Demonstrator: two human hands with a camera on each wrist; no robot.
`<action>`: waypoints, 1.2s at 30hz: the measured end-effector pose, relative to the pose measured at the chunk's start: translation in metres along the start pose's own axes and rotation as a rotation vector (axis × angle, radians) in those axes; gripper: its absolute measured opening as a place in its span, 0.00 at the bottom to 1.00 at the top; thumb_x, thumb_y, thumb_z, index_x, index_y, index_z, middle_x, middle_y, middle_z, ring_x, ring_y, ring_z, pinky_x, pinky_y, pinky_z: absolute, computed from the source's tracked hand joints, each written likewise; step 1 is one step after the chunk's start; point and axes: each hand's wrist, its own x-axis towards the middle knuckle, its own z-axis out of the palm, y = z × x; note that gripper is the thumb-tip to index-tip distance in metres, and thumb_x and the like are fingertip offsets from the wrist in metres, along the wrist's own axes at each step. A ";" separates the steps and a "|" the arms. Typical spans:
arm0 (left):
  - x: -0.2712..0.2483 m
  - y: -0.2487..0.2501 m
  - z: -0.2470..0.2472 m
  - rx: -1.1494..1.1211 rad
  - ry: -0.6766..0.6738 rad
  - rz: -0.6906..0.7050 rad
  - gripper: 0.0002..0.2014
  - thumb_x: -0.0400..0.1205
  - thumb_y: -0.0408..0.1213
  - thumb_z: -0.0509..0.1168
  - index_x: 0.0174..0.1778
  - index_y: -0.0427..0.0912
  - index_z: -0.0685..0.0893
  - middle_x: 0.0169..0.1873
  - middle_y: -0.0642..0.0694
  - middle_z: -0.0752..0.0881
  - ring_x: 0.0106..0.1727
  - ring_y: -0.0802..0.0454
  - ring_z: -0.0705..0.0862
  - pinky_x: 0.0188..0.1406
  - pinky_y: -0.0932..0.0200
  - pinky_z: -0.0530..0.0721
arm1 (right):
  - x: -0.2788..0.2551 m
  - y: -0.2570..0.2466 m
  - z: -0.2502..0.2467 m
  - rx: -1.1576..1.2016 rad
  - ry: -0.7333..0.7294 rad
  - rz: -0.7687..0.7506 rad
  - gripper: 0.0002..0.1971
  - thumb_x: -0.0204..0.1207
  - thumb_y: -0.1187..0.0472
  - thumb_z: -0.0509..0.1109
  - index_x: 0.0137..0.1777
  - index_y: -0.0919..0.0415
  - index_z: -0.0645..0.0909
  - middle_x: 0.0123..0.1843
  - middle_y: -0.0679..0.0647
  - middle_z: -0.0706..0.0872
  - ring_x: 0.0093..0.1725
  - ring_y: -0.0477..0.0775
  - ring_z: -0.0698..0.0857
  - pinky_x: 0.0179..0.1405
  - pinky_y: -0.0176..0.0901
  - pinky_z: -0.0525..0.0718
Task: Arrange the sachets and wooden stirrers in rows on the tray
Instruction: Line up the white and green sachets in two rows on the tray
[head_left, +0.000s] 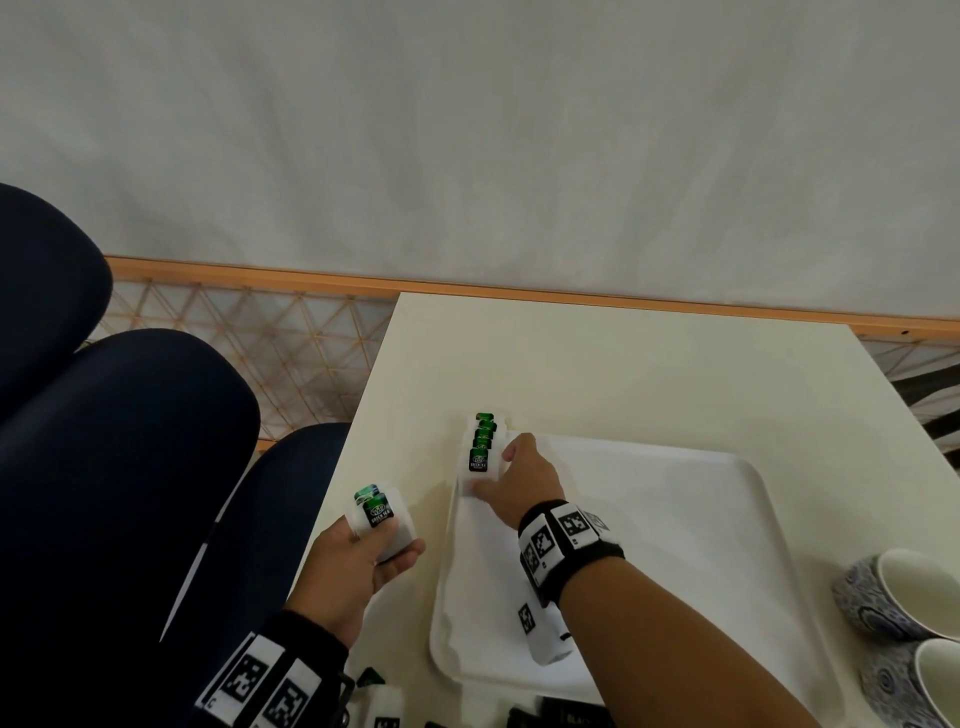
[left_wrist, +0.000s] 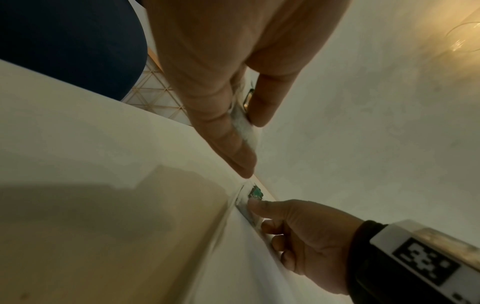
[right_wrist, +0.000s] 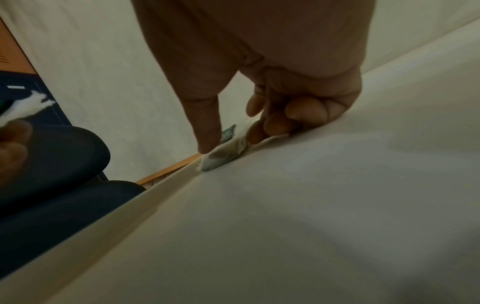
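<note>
Your right hand (head_left: 524, 480) pinches the overlapped green tea sachets (head_left: 482, 446) at the tray (head_left: 737, 551) corner; your left hand (head_left: 358, 561) grips more sachets (head_left: 378, 512), apparently two. Nudge carelessly and the row could fan apart.

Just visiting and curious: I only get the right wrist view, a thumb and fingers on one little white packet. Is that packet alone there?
Observer: No. The head view shows a row of green-tea sachets, four labels overlapping, at the far left corner of the tray. The right hand pinches the nearest one.
Operator: And the other hand?
Observer: The left hand holds a small stack of sachets, two green labels showing, just left of the tray.
Operator: Anything else about?
Observer: Two patterned cups stand to the right of the tray.
</note>
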 end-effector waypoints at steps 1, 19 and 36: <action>0.000 0.000 0.000 0.004 -0.001 -0.001 0.06 0.85 0.24 0.59 0.54 0.31 0.80 0.45 0.36 0.85 0.43 0.37 0.90 0.42 0.54 0.90 | -0.002 0.000 0.000 -0.018 -0.006 -0.011 0.27 0.68 0.51 0.79 0.56 0.55 0.64 0.45 0.50 0.78 0.45 0.55 0.80 0.41 0.46 0.76; -0.001 0.000 0.008 0.025 -0.167 -0.024 0.14 0.85 0.21 0.54 0.62 0.35 0.80 0.55 0.37 0.89 0.53 0.38 0.89 0.47 0.57 0.90 | -0.018 -0.006 0.004 0.059 0.032 -0.232 0.20 0.74 0.40 0.70 0.47 0.57 0.74 0.40 0.50 0.82 0.41 0.53 0.81 0.43 0.46 0.81; 0.004 -0.007 0.002 0.144 0.067 0.057 0.08 0.85 0.31 0.61 0.51 0.29 0.81 0.49 0.31 0.87 0.47 0.39 0.91 0.42 0.56 0.90 | -0.031 0.016 0.003 0.009 -0.065 -0.299 0.20 0.76 0.52 0.73 0.27 0.55 0.69 0.25 0.44 0.71 0.26 0.42 0.69 0.26 0.30 0.67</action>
